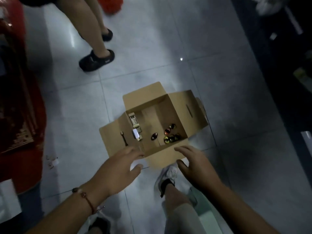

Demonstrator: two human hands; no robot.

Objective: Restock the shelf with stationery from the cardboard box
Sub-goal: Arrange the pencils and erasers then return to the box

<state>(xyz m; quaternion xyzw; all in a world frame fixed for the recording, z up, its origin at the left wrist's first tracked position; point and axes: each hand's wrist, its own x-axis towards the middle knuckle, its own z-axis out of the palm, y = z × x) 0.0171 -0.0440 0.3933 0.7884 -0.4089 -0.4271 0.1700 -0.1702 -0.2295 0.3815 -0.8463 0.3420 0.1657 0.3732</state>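
Observation:
An open cardboard box (175,105) sits on the tiled floor with all its flaps spread. Inside, small packets (135,122) lie along the left wall and several shiny round items (170,135) sit near the right corner. A small dark clip-like item (124,138) lies on the left flap. My left hand (121,168) hovers over the near left corner of the box, fingers spread and empty. My right hand (194,164) hovers over the near flap, also spread and holding nothing.
Another person's legs in dark shoes (97,59) stand on the floor beyond the box. Red goods (18,98) fill the left edge. A dark shelf unit (290,65) runs along the right. My own shoe (168,176) is just below the box.

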